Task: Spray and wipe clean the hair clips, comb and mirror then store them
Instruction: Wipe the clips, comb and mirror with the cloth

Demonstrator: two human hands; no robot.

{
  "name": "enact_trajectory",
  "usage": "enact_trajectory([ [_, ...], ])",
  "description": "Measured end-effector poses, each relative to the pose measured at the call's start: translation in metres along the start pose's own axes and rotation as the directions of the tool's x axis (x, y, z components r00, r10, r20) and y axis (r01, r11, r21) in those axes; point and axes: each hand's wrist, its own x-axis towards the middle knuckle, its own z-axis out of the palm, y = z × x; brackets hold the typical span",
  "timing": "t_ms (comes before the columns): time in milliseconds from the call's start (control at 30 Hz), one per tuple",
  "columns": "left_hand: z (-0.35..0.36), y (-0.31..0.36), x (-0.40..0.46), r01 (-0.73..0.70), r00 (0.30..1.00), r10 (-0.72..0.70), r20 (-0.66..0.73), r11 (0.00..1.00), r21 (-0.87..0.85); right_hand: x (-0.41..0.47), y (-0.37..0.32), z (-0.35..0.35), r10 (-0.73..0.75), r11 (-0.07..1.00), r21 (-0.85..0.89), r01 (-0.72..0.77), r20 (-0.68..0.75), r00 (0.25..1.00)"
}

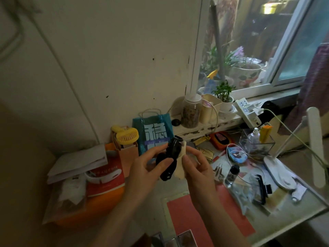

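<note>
My left hand (142,168) grips a black hair clip (167,159) up in front of me, fingers curled round its lower half, while my right hand (194,166) pinches a cream wiping cloth (180,164) against the clip's side at three o'clock of it. The clip looks like glossy hard plastic, so I judge it light, stiff and a bit slippery once sprayed; best held by the solid body, clear of the teeth and the sprung hinge, which could snap shut on a fingertip. The cloth is soft and bunches easily, good for getting between the teeth. Another black clip (260,189) lies on the desk (284,214) at four o'clock from my hands, near a small dark-capped bottle (232,175); a clear spray bottle (254,134) stands in a clear box (256,141) at two o'clock. I can't pick out the comb anywhere in the clutter. The shiny panels at the bottom edge, six o'clock, may be the mirror, but they are cut off. The clip's teeth are hidden behind my fingers and cloth.
</note>
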Motion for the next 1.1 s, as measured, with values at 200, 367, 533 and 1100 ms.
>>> enact_trajectory([
  [200,-0.001,0.008,-0.003,-0.028,1.000,0.028,0.001,0.994,0.102,-0.003,-0.009,0.003,-0.025,0.999,0.021,0.025,0.004,1.000],
  [367,-0.003,0.012,-0.005,-0.015,1.000,0.015,-0.001,0.990,0.139,-0.006,-0.013,0.003,-0.056,0.998,0.007,0.056,0.031,0.998],
  [533,-0.006,0.015,-0.009,-0.020,1.000,0.021,-0.012,0.997,0.081,-0.007,-0.014,0.001,-0.070,0.996,-0.046,0.072,0.061,0.996],
  [1100,-0.011,0.023,-0.014,-0.022,0.997,0.016,-0.076,0.996,-0.083,-0.017,0.003,-0.024,0.095,0.991,-0.103,-0.091,0.037,0.995],
])
